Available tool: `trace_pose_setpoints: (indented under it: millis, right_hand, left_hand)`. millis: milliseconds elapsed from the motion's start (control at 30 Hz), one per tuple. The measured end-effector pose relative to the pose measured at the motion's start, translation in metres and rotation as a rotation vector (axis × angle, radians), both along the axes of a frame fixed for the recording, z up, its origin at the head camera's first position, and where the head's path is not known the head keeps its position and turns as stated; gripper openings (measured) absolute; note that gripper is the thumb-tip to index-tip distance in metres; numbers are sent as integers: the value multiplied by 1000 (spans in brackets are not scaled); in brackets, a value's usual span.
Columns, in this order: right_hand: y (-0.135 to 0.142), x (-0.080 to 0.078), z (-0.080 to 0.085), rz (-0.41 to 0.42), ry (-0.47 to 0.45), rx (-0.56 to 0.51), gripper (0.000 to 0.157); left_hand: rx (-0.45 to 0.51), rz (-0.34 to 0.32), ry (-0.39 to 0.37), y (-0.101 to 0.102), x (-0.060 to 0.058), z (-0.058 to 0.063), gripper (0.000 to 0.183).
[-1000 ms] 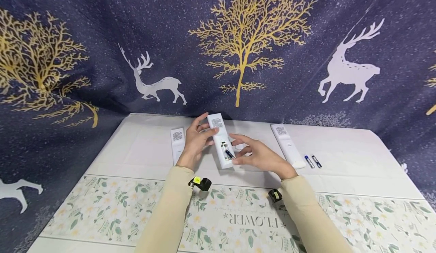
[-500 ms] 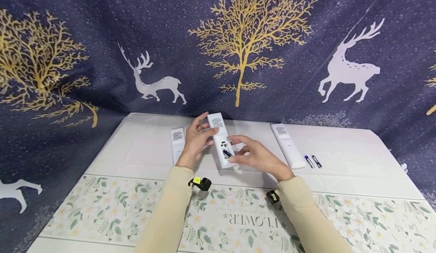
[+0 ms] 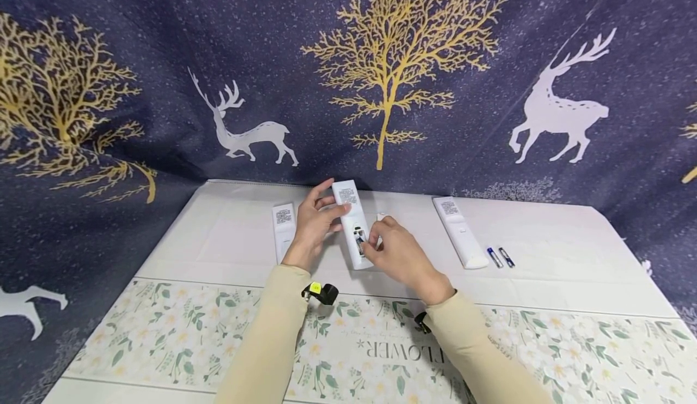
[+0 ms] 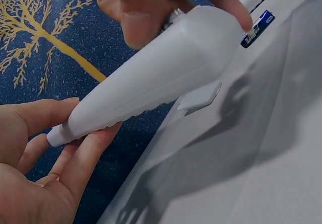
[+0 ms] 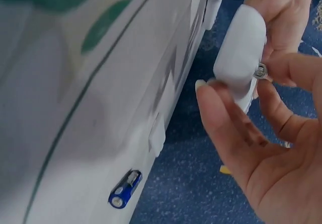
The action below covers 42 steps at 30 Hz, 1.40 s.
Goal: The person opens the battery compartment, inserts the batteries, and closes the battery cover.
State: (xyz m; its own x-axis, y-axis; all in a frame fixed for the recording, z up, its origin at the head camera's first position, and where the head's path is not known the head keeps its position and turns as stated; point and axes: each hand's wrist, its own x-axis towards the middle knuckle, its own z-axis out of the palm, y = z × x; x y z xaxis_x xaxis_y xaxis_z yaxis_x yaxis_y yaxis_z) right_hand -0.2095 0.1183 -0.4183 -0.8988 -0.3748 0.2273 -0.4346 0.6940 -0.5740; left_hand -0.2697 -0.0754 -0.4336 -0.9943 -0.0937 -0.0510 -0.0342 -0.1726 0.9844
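Observation:
My left hand (image 3: 314, 225) grips the upper end of a white remote control (image 3: 343, 193), lifted off the table with its back towards me. Its battery compartment is uncovered, and a dark blue battery (image 3: 360, 244) lies in it. The right hand (image 3: 400, 250) is at the lower end, thumb on that battery and other fingers bent beside the remote. In the right wrist view, the battery's metal end (image 5: 260, 71) sticks out at the remote's edge, between the fingertips. A white battery cover (image 4: 201, 95) lies on the table beneath, mostly hidden by the right hand in the head view.
A second remote (image 3: 284, 225) lies at left, partly behind the left forearm. Another remote (image 3: 460, 233) lies face down at right, beside two blue batteries, one nearer (image 3: 494, 257) and one farther right (image 3: 507, 257). A dark curtain (image 3: 261, 29) hangs behind the table.
The battery has gone from slanting out of the compartment to lying lower in it. My right hand has turned and moved left, its fingers more bent. The left hand stays in place.

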Motion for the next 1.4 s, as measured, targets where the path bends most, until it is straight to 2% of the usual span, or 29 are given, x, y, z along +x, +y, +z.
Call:
trace_pose_setpoints:
  millis: [100,200,267,400,500,600,733,933,1400]
  right_hand:
    - [-3,2,0,-28,32,5,19]
    - [-4,3,-1,-31,26,-2,20]
    - [-3,2,-1,-23,-8,-27,19]
    - [6,-5,1,31,-152,-158,18]
    - [20,-11,1,122,-257,-287,48]
    - [31,-15,-2,224,-325,-377,77]
    - [36,-19,-5,279,-386,-428,92]
    - [36,-23,-12,271,-428,-489,96]
    - [33,-25,-18,257,-434,-561,91]
  left_hand:
    - [-4,-9,2,0,1,1,76]
    - [-11,-10,-2,-1,1,1,76]
    - [-7,-7,-7,-1,1,2,76]
    - [12,-5,-10,-2,0,3,75]
    - [24,-11,-9,-1,0,4,74]
    - [34,-11,-9,0,1,5,73]
    - [40,-9,-1,0,1,4,73]
    - [43,-17,-3,0,0,4,74]
    - [24,-26,1,0,2,6,74]
